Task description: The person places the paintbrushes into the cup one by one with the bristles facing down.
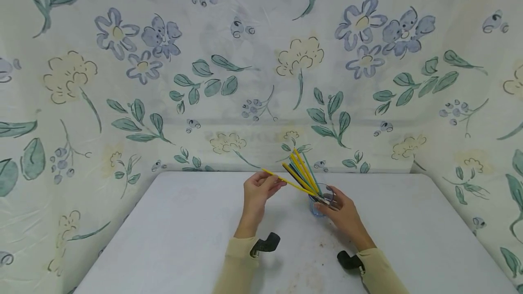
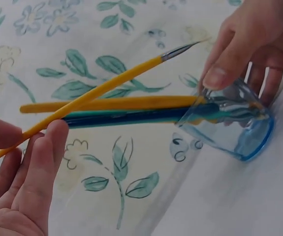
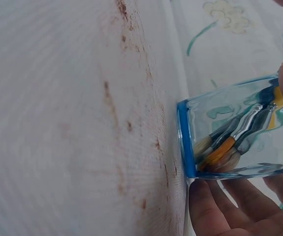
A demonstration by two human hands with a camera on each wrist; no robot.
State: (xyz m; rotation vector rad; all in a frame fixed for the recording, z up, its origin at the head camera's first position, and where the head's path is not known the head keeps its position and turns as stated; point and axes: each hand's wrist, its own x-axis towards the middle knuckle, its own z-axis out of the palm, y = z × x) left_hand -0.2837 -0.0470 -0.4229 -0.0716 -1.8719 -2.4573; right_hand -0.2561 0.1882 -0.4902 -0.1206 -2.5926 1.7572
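My left hand [image 1: 256,196] pinches a thin yellow paintbrush [image 2: 116,79] near the end of its handle. In the left wrist view its fine pointed bristles are out of the cup, up by the rim and the right thumb. My right hand [image 1: 346,214] grips a clear cup [image 2: 225,130] with a blue base [image 3: 184,140], its fingers around the sides. Tilted toward the left hand, the cup holds several brushes with yellow, teal and dark blue handles [image 2: 141,117]. Through its wall, the bristles [image 3: 225,160] show down by the base.
Both hands work over a white table [image 1: 184,235], near its far edge. Reddish-brown stains [image 1: 320,245] mark the tabletop in front of the cup. A floral-printed sheet [image 1: 253,80] hangs behind the table and along its sides. Dark wrist-camera mounts [image 1: 267,242] stick out from both sleeves.
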